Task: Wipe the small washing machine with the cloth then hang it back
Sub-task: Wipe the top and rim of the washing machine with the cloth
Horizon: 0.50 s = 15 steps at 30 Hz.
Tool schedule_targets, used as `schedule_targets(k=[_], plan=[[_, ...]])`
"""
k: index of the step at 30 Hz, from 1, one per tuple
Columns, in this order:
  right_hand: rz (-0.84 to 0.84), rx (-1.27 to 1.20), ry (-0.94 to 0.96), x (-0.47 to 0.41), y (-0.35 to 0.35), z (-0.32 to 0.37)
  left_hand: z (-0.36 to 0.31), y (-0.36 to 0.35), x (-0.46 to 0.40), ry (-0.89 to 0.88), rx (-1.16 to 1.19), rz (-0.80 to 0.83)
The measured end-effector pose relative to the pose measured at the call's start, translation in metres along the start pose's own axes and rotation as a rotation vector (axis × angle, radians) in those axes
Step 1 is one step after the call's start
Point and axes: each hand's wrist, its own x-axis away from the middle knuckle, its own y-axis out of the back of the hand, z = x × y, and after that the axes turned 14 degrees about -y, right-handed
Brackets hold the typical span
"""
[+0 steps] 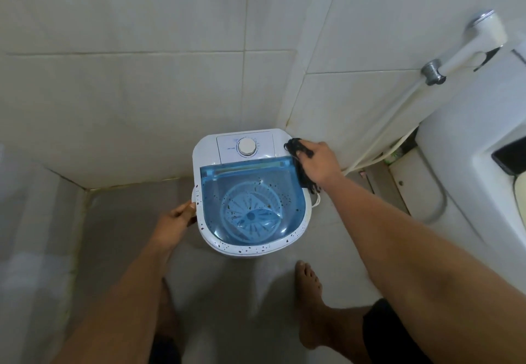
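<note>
— Nearest the lens: two bare forearms reaching down. Right hand (318,161) closed on a dark cloth (302,164), pressed at the back right corner of the small washing machine (250,190). Left hand (178,222) curled round the machine's left edge, bracing it.

— And the cloth?

— Soft, limp, probably damp; bunched under the fingers, tail trailing down the right side. Best kept wadded in the palm for pressure, then pinched by one edge for hanging.

— The machine itself?

— On the tiled floor in the corner, touching neither wall as far as can be told. Light plastic by the look, likely to slide or tip, hence the brace. Blue clear lid (250,201) shut, flecked with dark specks along the front rim. Dial (246,146) on the white panel: gently there.

— Hanging place?

— Not in view.
</note>
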Motion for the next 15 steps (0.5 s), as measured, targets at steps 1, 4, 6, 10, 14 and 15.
schedule_targets(k=[1, 4, 6, 10, 14, 15], plan=[[0.011, -0.038, -0.019, -0.002, -0.003, -0.001, 0.001, 0.0, 0.0, 0.004, 0.004, 0.001], [0.021, -0.121, -0.036, 0.008, -0.01, -0.013, 0.001, 0.001, 0.0, 0.007, 0.005, 0.004], [-0.014, -0.158, -0.072, 0.019, -0.015, -0.027, 0.0, -0.001, 0.002, -0.004, 0.0, 0.004], [-0.054, -0.286, -0.17, 0.058, -0.026, -0.056, -0.001, -0.005, 0.005, -0.02, 0.012, 0.003], [-0.155, -0.354, -0.212, 0.107, -0.031, -0.065, 0.006, 0.001, -0.001, -0.006, 0.044, 0.019], [-0.185, -0.365, -0.235, 0.121, -0.035, -0.066, 0.008, 0.003, -0.003, -0.003, 0.043, 0.032]])
